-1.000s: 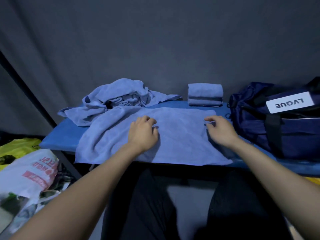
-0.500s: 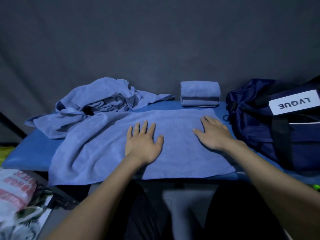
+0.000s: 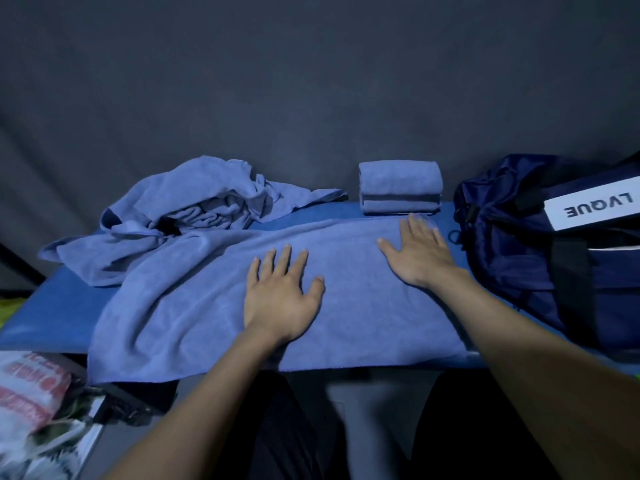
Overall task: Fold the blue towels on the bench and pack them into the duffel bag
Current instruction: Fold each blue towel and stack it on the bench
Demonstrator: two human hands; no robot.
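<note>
Both hands had uncurled: left hand (image 3: 280, 299) and right hand (image 3: 420, 252) pressed flat, fingers straight, on the spread towel (image 3: 194, 299) beside the duffel bag (image 3: 512, 251), smoothing before folding

We see a matt, napped cloth towel (image 3: 346, 306) spread on the bench (image 3: 52, 306), whose padded top looks smooth. The duffel bag (image 3: 519, 254) at the bench's right end is woven fabric with a slight sheen.

Just one head cam here
I'm looking forward and down, close over the tabletop (image 3: 52, 306), facing the dark backdrop (image 3: 311, 81).
</note>
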